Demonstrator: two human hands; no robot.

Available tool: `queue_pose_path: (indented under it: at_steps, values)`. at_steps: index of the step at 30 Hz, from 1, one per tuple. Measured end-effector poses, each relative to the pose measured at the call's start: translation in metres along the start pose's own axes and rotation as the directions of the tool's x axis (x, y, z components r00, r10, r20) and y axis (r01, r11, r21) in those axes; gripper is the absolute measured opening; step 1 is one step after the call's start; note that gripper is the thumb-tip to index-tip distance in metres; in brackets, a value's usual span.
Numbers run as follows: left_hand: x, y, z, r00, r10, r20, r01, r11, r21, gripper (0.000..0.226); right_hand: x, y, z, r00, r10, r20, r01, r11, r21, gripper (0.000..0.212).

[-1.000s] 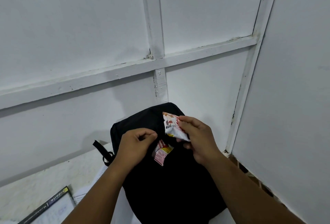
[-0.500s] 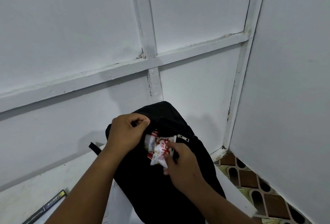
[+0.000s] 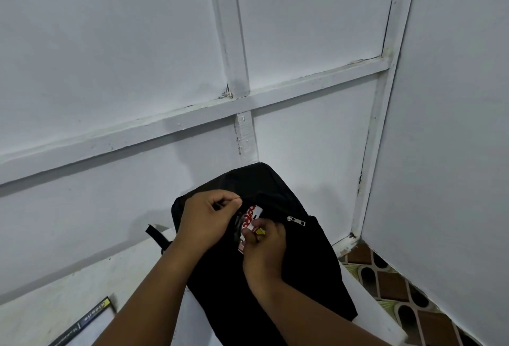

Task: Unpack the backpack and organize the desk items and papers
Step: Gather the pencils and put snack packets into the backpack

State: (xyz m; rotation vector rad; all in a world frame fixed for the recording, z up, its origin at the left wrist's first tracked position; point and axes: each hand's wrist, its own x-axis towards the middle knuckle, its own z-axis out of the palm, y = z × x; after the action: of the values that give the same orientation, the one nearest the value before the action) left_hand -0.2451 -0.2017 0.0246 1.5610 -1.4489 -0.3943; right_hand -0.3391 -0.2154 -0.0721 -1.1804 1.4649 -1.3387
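Backpack (image 3: 289,276) pocket pinched open, packets (image 3: 249,219) between hands.

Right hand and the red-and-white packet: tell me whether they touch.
Touching. In the head view the right hand pinches the red-and-white packet at the black backpack pocket opening, fingertips on its lower edge.

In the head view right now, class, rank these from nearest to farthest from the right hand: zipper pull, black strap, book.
From the right hand:
1. Zipper pull, just right, on the backpack.
2. Black strap, left of the backpack.
3. Book, bottom left on the desk.
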Motion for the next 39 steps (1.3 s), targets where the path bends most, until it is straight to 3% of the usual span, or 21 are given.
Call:
queue_pose_path:
  at_steps: [4, 9, 11, 17, 20, 25, 29, 33, 39]
  values:
    - [0.0, -0.006, 0.003, 1.0, -0.015, 0.013, 0.015, 1.0, -0.024, 0.017, 0.0, 0.004, -0.001, 0.994, -0.093, 0.062, 0.097, 0.994, -0.059, 0.028]
    - [-0.004, -0.016, 0.01, 0.995, -0.072, 0.067, 0.075, 0.996, -0.043, 0.017, 0.001, 0.009, -0.01, 0.926, -0.111, 0.36, 0.145, 0.987, -0.068, 0.051]
    - [-0.006, -0.022, 0.013, 0.989, -0.106, 0.104, 0.111, 0.993, -0.038, 0.017, 0.001, 0.01, -0.016, 0.909, -0.113, 0.401, 0.152, 0.986, -0.068, 0.052]
    - [-0.011, -0.038, 0.018, 0.943, -0.192, 0.271, 0.191, 0.981, 0.03, 0.033, -0.01, 0.013, -0.04, 0.918, -0.19, 0.348, 0.188, 0.981, 0.039, 0.051]
    - [-0.02, -0.042, 0.02, 0.917, -0.196, 0.348, 0.192, 0.98, 0.046, 0.031, -0.016, 0.01, -0.056, 0.935, -0.207, 0.289, 0.207, 0.978, 0.032, 0.049]
    - [-0.044, -0.038, 0.014, 0.897, -0.236, 0.373, 0.302, 0.945, -0.128, 0.04, -0.034, -0.003, -0.069, 0.933, -0.279, 0.228, 0.265, 0.96, 0.089, 0.04]
    - [-0.076, -0.041, 0.001, 0.93, -0.272, 0.246, 0.332, 0.91, -0.249, 0.038, -0.052, -0.011, -0.063, 0.876, -0.351, 0.331, 0.33, 0.936, 0.12, 0.03]
    - [-0.117, -0.058, -0.022, 0.948, -0.31, 0.068, 0.318, 0.924, -0.211, 0.035, -0.078, -0.014, -0.047, 0.798, -0.438, 0.414, 0.381, 0.899, 0.216, 0.027]
    - [-0.192, -0.097, -0.08, 0.873, -0.468, -0.136, 0.44, 0.877, -0.192, 0.025, -0.13, 0.001, 0.0, 0.705, -0.395, 0.589, 0.291, 0.918, 0.269, 0.021]
